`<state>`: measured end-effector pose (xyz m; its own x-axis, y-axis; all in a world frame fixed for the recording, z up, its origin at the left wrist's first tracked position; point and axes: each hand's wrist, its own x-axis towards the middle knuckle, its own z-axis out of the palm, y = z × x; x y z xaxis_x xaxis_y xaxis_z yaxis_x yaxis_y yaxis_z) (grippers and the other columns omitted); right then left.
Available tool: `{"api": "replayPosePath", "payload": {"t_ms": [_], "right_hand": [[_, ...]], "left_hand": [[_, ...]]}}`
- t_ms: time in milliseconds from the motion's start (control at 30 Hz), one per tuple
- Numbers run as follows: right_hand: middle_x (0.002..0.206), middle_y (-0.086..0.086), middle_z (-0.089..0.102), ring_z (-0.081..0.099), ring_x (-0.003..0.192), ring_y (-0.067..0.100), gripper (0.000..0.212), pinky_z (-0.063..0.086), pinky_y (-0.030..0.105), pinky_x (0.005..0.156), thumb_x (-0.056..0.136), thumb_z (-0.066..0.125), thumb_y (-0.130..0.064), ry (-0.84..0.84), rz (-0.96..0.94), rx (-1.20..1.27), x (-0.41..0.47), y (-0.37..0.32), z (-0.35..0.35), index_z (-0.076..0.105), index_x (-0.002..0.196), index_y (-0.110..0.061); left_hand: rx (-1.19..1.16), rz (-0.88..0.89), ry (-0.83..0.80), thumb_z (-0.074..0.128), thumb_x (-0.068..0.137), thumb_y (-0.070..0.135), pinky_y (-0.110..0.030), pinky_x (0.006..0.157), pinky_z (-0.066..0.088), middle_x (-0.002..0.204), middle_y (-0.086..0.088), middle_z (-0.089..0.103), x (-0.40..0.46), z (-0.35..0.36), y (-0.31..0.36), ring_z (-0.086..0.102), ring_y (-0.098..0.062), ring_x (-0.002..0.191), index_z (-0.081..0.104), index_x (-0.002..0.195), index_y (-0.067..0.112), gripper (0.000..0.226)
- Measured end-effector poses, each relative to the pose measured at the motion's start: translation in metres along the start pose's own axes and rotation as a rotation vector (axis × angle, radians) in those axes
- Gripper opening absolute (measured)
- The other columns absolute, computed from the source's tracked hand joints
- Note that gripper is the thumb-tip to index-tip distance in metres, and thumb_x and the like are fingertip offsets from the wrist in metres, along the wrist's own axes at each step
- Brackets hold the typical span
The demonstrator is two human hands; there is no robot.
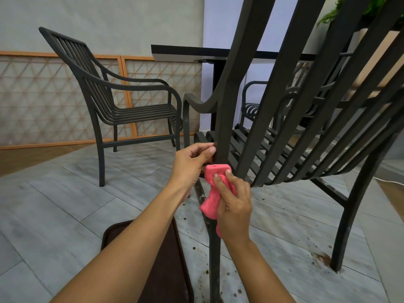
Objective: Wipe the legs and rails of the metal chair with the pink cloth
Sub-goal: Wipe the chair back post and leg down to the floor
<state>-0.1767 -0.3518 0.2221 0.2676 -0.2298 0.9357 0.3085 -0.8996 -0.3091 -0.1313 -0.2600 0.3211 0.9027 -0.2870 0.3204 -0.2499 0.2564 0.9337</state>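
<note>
Down low by the metal chair now. The right hand clutches the pink cloth, bunched against the near rear leg just under the seat. The left hand curls round the upright above it, thumb and fingers steadying the frame. Early days, I'd say: that leg is plainly crusted with grime further down, dirt specks litter the floor, and the far leg and side rail look untouched.
</note>
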Motion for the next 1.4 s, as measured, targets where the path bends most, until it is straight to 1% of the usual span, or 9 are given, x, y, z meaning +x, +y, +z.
{"api": "replayPosePath", "payload": {"t_ms": [333, 600, 767, 867, 967, 1067, 1233, 1300, 1400], "right_hand": [[0.112, 0.0, 0.049, 0.045, 0.093, 0.017, 0.035, 0.052, 0.034, 0.07, 0.082, 0.051, -0.018, -0.049, 0.043, 0.008, -0.03, 0.01, 0.003, 0.056, 0.117, -0.019], [0.11, 0.001, 0.049, 0.047, 0.096, 0.018, 0.033, 0.053, 0.034, 0.076, 0.083, 0.05, -0.019, -0.093, 0.072, 0.018, -0.045, 0.009, -0.002, 0.067, 0.108, -0.008], [0.112, -0.004, 0.051, 0.05, 0.103, 0.017, 0.036, 0.053, 0.04, 0.08, 0.081, 0.055, -0.003, -0.156, 0.251, 0.185, -0.052, 0.011, -0.011, 0.063, 0.112, -0.02], [0.11, -0.001, 0.054, 0.053, 0.104, 0.015, 0.04, 0.049, 0.028, 0.084, 0.082, 0.05, 0.0, -0.114, 0.369, 0.25, -0.048, 0.002, -0.028, 0.064, 0.106, -0.028], [0.111, -0.004, 0.055, 0.05, 0.106, -0.001, 0.047, 0.042, 0.011, 0.088, 0.083, 0.052, 0.011, -0.013, 0.437, 0.27, -0.037, -0.007, -0.042, 0.064, 0.109, -0.026], [0.114, -0.015, 0.056, 0.049, 0.108, -0.008, 0.045, 0.04, 0.008, 0.091, 0.086, 0.054, 0.007, -0.008, 0.521, 0.305, -0.019, -0.011, -0.041, 0.058, 0.116, -0.027], [0.122, -0.011, 0.056, 0.049, 0.113, -0.008, 0.044, 0.036, 0.005, 0.094, 0.088, 0.054, 0.002, -0.095, 0.604, 0.392, -0.007, -0.02, -0.025, 0.053, 0.122, -0.027], [0.123, -0.012, 0.054, 0.046, 0.112, -0.007, 0.043, 0.033, 0.001, 0.093, 0.088, 0.056, -0.002, -0.115, 0.593, 0.343, -0.01, -0.021, -0.02, 0.05, 0.123, -0.027], [0.118, -0.012, 0.053, 0.043, 0.107, -0.009, 0.04, 0.029, -0.004, 0.088, 0.087, 0.058, -0.001, -0.103, 0.555, 0.26, -0.015, -0.019, -0.015, 0.053, 0.123, -0.017]], "left_hand": [[-0.069, -0.014, -0.02, 0.059, 0.088, 0.007, -0.02, 0.068, 0.056, 0.086, -0.001, 0.07, -0.002, 0.001, -0.001, 0.068, -0.005, 0.075, 0.067, 0.096, 0.011, 0.012], [-0.074, -0.002, -0.006, 0.059, 0.088, 0.007, -0.02, 0.068, 0.056, 0.088, -0.003, 0.07, -0.002, 0.002, -0.004, 0.068, -0.006, 0.076, 0.067, 0.097, 0.012, 0.013], [-0.063, 0.025, -0.01, 0.059, 0.088, 0.009, -0.022, 0.075, 0.057, 0.092, -0.002, 0.07, -0.005, 0.004, -0.007, 0.068, -0.008, 0.083, 0.067, 0.097, 0.016, 0.014], [-0.038, 0.018, -0.017, 0.06, 0.088, 0.01, -0.019, 0.073, 0.057, 0.088, 0.001, 0.07, -0.008, 0.003, -0.01, 0.068, -0.002, 0.077, 0.066, 0.097, 0.017, 0.013], [-0.002, -0.011, -0.033, 0.063, 0.085, 0.011, -0.016, 0.068, 0.055, 0.076, 0.011, 0.071, -0.011, -0.001, -0.017, 0.066, 0.004, 0.071, 0.066, 0.093, 0.021, 0.012], [0.083, -0.027, -0.029, 0.068, 0.081, 0.013, -0.018, 0.07, 0.055, 0.078, 0.011, 0.069, -0.013, -0.003, -0.027, 0.065, 0.004, 0.073, 0.067, 0.098, 0.015, 0.017], [0.17, -0.035, -0.002, 0.073, 0.077, 0.018, -0.032, 0.08, 0.056, 0.09, 0.003, 0.069, -0.016, -0.005, -0.041, 0.065, -0.011, 0.089, 0.066, 0.094, 0.024, 0.02], [0.221, -0.017, -0.001, 0.073, 0.077, 0.021, -0.032, 0.081, 0.056, 0.091, 0.002, 0.07, -0.017, -0.006, -0.044, 0.066, -0.012, 0.091, 0.066, 0.095, 0.026, 0.02], [0.233, -0.005, 0.001, 0.072, 0.078, 0.021, -0.027, 0.076, 0.056, 0.09, 0.003, 0.069, -0.017, -0.006, -0.043, 0.066, -0.013, 0.09, 0.065, 0.094, 0.025, 0.018]]}}
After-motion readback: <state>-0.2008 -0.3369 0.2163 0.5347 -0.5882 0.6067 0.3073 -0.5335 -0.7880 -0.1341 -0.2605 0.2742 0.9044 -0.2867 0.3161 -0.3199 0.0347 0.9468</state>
